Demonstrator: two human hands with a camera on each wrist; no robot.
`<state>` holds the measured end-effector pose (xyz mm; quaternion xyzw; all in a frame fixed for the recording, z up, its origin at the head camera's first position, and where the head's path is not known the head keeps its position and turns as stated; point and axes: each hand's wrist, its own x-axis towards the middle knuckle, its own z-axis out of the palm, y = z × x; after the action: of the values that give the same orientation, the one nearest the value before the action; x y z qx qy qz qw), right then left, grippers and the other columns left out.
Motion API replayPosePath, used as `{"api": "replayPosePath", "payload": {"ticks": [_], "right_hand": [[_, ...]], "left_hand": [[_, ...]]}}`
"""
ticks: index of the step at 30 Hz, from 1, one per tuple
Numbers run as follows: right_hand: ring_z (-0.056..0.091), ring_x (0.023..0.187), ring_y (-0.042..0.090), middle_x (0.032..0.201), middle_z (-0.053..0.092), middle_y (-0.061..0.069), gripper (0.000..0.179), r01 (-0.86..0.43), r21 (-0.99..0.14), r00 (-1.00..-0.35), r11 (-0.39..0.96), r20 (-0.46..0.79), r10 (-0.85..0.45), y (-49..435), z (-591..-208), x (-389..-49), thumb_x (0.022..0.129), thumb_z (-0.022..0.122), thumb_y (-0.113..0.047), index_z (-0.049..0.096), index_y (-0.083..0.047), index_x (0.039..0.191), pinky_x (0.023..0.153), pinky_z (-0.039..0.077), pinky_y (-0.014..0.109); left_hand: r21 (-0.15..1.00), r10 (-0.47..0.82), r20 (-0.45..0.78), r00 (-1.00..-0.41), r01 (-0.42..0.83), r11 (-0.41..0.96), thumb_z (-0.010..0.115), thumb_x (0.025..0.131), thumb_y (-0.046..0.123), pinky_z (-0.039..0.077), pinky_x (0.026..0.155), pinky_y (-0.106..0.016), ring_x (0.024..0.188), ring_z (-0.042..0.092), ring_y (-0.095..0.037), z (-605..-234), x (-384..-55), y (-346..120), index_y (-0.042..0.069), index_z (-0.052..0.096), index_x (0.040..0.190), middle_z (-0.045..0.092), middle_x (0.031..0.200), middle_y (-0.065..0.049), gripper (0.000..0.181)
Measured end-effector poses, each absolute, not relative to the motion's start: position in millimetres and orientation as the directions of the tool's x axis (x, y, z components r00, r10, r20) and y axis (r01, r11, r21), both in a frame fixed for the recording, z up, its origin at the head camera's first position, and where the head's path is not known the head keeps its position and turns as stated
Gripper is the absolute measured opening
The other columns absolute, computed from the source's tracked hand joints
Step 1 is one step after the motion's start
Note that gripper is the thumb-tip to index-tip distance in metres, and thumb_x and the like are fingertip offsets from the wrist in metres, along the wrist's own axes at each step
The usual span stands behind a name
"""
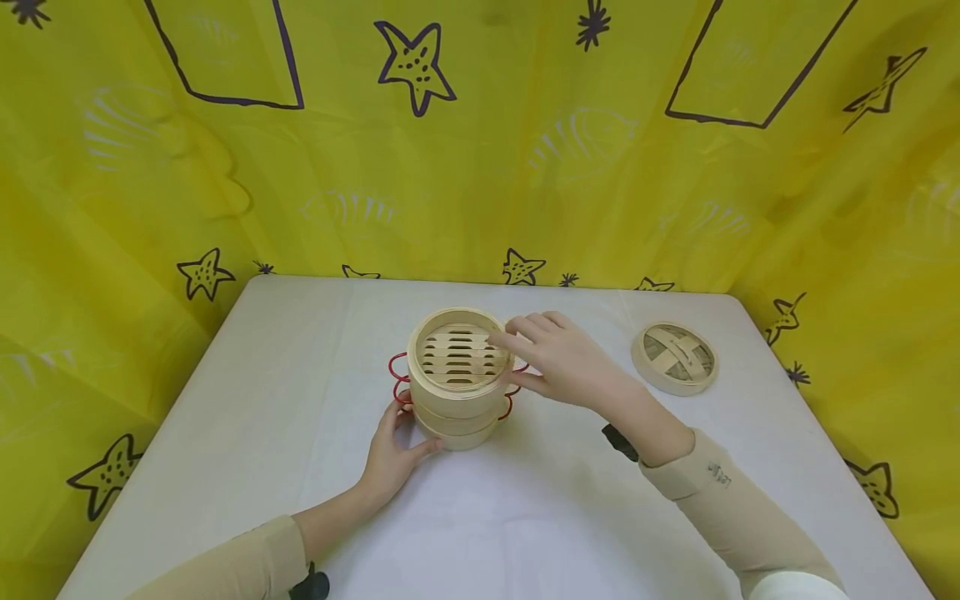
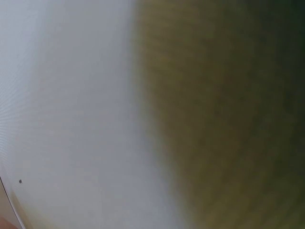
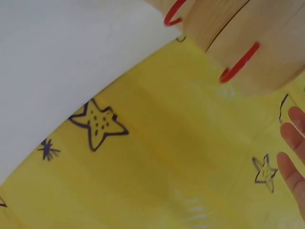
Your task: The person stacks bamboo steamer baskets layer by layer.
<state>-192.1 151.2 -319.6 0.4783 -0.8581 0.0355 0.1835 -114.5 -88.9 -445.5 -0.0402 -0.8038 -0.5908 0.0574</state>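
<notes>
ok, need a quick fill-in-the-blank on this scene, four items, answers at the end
1. The ____ hand grips the lower part of the bamboo steamer stack.
2. The stack's cord handles are ____.
3. In the head view, the woven lid lies to the stack's ____.
4. The curtain behind is ____ with dark starfish drawings.

Answers: left; red; right; yellow

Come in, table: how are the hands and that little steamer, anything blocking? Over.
Left hand grips the bamboo steamer stack low down. Right hand at its top, grip unclear. Woven lid off, to the right; no obstruction visible.
</notes>
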Motion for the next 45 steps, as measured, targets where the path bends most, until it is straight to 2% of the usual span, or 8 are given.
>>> {"api": "replayPosePath", "payload": {"ticks": [11,16,22,34,45], "right_hand": [[0.052,0.102,0.031,0.106,0.057,0.012,0.043,-0.724,0.044,-0.587,0.688,0.484,-0.649,194,-319,-209,0.078,0.072,-0.021,0.056,-0.009,0.116,0.091,0.041,0.049],[0.052,0.101,0.034,0.107,0.056,0.014,0.043,-0.643,0.004,-0.648,0.765,0.529,-0.548,213,-323,-215,0.078,0.072,-0.018,0.055,-0.008,0.116,0.087,0.041,0.051],[0.052,0.097,0.037,0.106,0.056,0.017,0.042,-0.550,-0.020,-0.691,0.835,0.573,-0.441,239,-332,-224,0.079,0.070,-0.016,0.054,-0.004,0.116,0.081,0.043,0.053],[0.049,0.101,0.039,0.111,0.053,0.022,0.040,-0.364,-0.131,-0.827,0.922,0.500,-0.255,281,-352,-229,0.083,0.064,-0.010,0.050,-0.002,0.120,0.084,0.039,0.057],[0.045,0.105,0.044,0.113,0.050,0.025,0.039,-0.262,-0.197,-0.876,0.945,0.459,-0.148,303,-367,-231,0.083,0.063,-0.009,0.049,-0.001,0.119,0.084,0.035,0.062]], "left_hand": [[0.949,-0.011,0.123,-0.992,0.114,0.293,0.077,0.068,-0.002,0.032,0.103,-0.047,0.118,0.040,-0.037,-444,-114,-89,-0.008,0.037,0.130,0.044,0.128,-0.022,0.074],[0.950,-0.014,0.119,-0.993,0.110,0.292,0.077,0.067,-0.002,0.032,0.103,-0.047,0.118,0.040,-0.037,-443,-114,-88,-0.008,0.037,0.129,0.045,0.128,-0.022,0.074],[0.948,-0.016,0.131,-0.991,0.121,0.293,0.077,0.066,-0.003,0.032,0.103,-0.047,0.117,0.041,-0.037,-443,-115,-88,-0.009,0.038,0.129,0.046,0.127,-0.022,0.075],[0.949,-0.020,0.109,-0.994,0.098,0.300,0.077,0.067,-0.001,0.032,0.103,-0.047,0.117,0.041,-0.038,-443,-114,-88,-0.008,0.037,0.131,0.045,0.128,-0.022,0.075],[0.949,-0.016,0.123,-0.992,0.113,0.293,0.077,0.067,-0.001,0.032,0.103,-0.048,0.118,0.040,-0.038,-445,-115,-89,-0.007,0.037,0.131,0.044,0.130,-0.022,0.076]]}}
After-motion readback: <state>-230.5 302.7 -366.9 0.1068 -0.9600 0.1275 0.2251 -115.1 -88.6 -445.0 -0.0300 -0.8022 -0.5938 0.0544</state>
